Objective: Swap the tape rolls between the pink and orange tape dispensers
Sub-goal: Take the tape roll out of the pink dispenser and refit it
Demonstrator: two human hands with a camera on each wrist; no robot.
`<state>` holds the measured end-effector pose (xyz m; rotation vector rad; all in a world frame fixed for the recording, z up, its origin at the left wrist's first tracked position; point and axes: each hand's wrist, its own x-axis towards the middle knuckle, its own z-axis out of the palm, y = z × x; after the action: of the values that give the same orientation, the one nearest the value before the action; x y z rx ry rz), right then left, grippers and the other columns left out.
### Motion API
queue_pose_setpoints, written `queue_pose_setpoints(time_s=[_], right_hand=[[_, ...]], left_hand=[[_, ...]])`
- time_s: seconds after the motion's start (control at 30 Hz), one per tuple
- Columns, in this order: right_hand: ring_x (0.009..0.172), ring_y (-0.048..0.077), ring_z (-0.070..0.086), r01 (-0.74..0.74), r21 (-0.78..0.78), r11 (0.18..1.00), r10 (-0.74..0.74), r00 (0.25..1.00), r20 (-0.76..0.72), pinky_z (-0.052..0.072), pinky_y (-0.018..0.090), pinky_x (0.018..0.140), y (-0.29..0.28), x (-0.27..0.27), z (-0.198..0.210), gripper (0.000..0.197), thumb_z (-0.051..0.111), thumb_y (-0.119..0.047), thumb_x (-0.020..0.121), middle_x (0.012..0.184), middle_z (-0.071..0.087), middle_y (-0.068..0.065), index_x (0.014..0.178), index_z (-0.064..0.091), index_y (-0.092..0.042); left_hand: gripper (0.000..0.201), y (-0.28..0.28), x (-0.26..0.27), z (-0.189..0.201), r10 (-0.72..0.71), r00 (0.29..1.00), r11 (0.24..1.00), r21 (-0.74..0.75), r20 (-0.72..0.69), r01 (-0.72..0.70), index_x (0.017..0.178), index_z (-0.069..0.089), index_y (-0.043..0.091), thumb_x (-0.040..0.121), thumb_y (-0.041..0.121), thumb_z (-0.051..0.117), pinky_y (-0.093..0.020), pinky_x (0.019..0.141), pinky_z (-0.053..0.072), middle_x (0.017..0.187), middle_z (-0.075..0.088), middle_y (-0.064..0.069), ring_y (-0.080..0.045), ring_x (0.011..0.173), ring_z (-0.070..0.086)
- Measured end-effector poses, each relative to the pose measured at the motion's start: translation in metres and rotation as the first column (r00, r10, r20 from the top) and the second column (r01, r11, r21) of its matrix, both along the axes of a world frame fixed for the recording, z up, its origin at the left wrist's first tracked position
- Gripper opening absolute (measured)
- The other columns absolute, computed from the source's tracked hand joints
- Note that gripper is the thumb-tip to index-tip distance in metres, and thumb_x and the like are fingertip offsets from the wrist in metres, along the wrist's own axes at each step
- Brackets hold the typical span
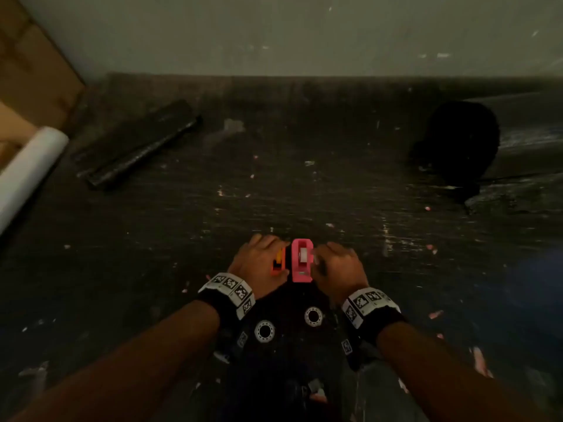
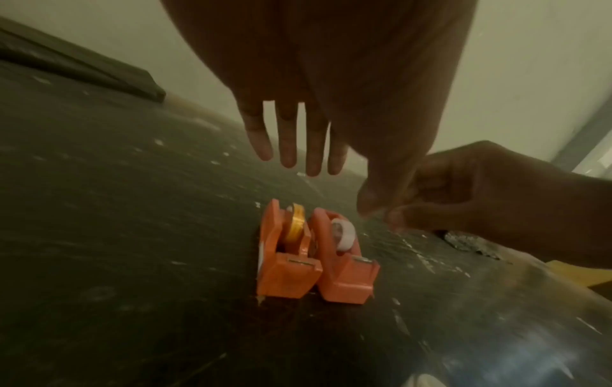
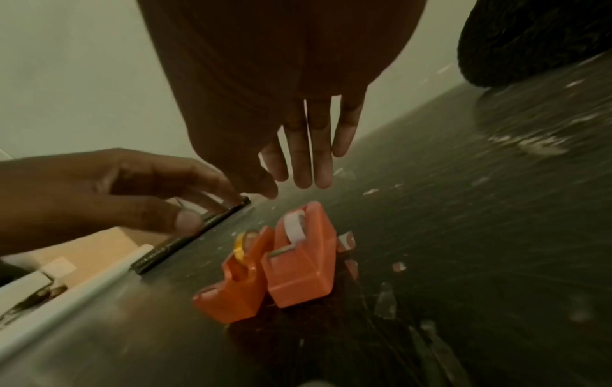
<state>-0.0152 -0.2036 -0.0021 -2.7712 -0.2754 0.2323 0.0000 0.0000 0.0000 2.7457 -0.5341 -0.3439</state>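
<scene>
Between both hands [image 1: 259, 263], 2 dispensers [image 1: 301, 260]

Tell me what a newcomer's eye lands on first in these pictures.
Two bright tape dispensers stand side by side on the dark, scuffed table: the pink dispenser with a white roll, the orange dispenser with a yellow roll. The left hand and right hand hover just above them, holding nothing.

Your forearms are bare. Each wrist wears a black band [image 1: 227, 303] topped with white panels printed in black square marker codes [image 1: 370, 301]; ringed round camera lenses [image 1: 264, 331] hang beneath.
</scene>
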Motion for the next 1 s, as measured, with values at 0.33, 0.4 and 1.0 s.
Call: queue_pose_setpoints(time_s=[0.33, 0.4, 1.0], right_hand=[[0.117, 0.032, 0.056, 0.006, -0.074, 0.997, -0.021, 0.978, -0.206, 0.047, 0.044, 0.098, 0.015, 0.045, -0.032, 0.042, 0.064, -0.036, 0.088, 0.126, 0.053, 0.009, 0.128, 0.060, -0.022], [0.120, 0.032, 0.055, -0.006, -0.066, 0.998, -0.009, 0.976, -0.218, 0.045, 0.044, 0.100, 0.013, 0.047, -0.033, 0.041, 0.062, -0.037, 0.090, 0.127, 0.054, 0.009, 0.127, 0.061, -0.021], [0.099, 0.014, 0.073, 0.328, 0.659, 0.677, -0.199, 0.944, -0.265, 0.060, 0.030, 0.089, -0.007, -0.025, -0.026, 0.032, 0.079, -0.020, 0.086, 0.110, 0.074, 0.004, 0.115, 0.071, -0.027]], left_hand=[[0.109, -0.028, 0.039, -0.057, -0.082, 0.985, 0.989, 0.113, -0.152, 0.100, 0.154, 0.032, 0.026, 0.067, 0.083, 0.063, -0.047, 0.114, 0.032, 0.159, 0.037, 0.005, -0.023, 0.146, 0.033], [0.107, -0.030, 0.040, -0.059, -0.078, 0.989, 0.991, 0.100, -0.129, 0.091, 0.150, 0.038, 0.025, 0.064, 0.085, 0.063, -0.044, 0.111, 0.035, 0.154, 0.045, 0.006, -0.021, 0.140, 0.040], [0.028, -0.025, -0.023, -0.035, 0.127, 0.739, 0.492, -0.605, -0.661, -0.626, 0.120, 0.073, 0.016, 0.096, 0.004, 0.065, -0.032, 0.092, 0.061, 0.118, 0.074, -0.004, -0.019, 0.113, 0.071]])
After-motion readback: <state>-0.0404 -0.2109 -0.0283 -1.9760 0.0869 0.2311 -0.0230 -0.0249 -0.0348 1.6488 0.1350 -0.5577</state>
